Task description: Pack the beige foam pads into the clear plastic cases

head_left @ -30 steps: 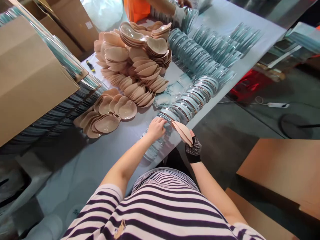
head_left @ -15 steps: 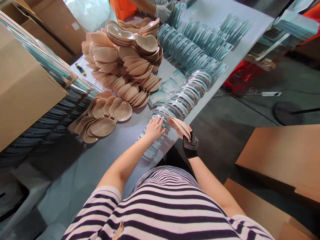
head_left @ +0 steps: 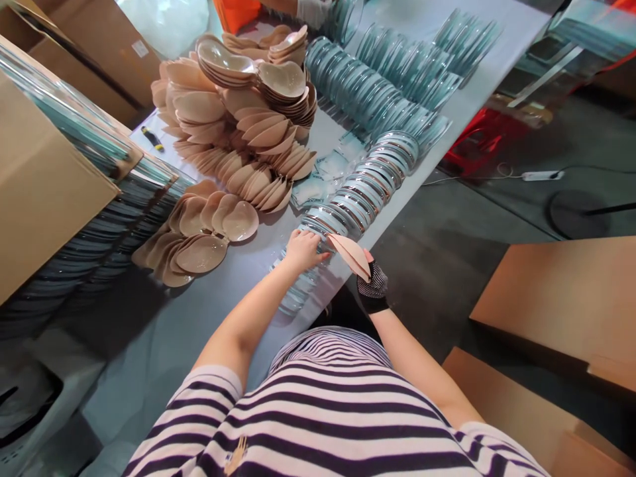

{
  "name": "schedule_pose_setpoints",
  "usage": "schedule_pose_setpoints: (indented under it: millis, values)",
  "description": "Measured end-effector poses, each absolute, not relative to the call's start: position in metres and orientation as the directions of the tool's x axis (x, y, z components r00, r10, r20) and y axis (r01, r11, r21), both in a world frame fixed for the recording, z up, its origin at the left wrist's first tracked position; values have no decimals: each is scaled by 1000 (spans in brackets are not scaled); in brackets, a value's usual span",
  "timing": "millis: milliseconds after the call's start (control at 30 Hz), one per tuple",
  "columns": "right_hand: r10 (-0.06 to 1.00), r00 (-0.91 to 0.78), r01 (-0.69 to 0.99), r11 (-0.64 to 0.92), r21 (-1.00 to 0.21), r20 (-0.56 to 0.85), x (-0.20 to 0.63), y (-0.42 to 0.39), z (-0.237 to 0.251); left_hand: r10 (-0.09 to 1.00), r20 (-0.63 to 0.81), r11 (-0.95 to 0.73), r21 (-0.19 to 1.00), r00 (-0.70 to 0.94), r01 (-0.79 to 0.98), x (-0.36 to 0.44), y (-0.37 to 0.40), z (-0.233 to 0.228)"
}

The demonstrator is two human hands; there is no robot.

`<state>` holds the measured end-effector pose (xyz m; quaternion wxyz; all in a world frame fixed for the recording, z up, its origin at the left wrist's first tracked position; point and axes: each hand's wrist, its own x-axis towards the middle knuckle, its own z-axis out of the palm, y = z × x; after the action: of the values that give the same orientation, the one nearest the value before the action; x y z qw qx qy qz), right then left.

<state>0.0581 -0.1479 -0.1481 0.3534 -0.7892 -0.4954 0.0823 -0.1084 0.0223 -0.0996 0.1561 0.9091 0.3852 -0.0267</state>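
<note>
My right hand [head_left: 370,278], in a black dotted glove with bare fingertips, holds a folded beige stick-on bra [head_left: 350,257] by its lower end. The bra's far tip points at a row of clear plastic cases [head_left: 355,199]. My bare left hand [head_left: 304,250] is at the near part of that row, its fingers curled over the edge of a clear plastic case and its thumb stretched towards the bra. The left fingertips are partly hidden among the cases. Beige cups show inside several cases farther along the row.
A big heap of beige bra cups [head_left: 233,112] and a smaller pile [head_left: 201,255] lie on the white table [head_left: 238,285]. More clear cases [head_left: 368,86] stand behind, near a co-worker's gloved hand [head_left: 314,10]. Cartons [head_left: 561,298] stand at right; a box cutter [head_left: 152,139] lies far left.
My left fingers have gone from spread on top of the cases to curled over an edge. The bra in my right hand has come slightly left, its tip closer to my left hand.
</note>
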Motion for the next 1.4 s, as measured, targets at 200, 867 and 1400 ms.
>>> schedule_pose_setpoints:
  millis: [200,867,1400]
  values:
    - [899,394,796,-230,-560,190,52,-156,-144,597,-199,-703,336,777,627,-113,39,-101]
    - [908,227,879,-347,-327,-353,36,-98,-87,666,-76,-503,689,742,522,-142,38,-121]
    - [954,93,941,-178,-290,-284,44,-71,-103,712,-251,-351,682,656,641,-140,34,-123]
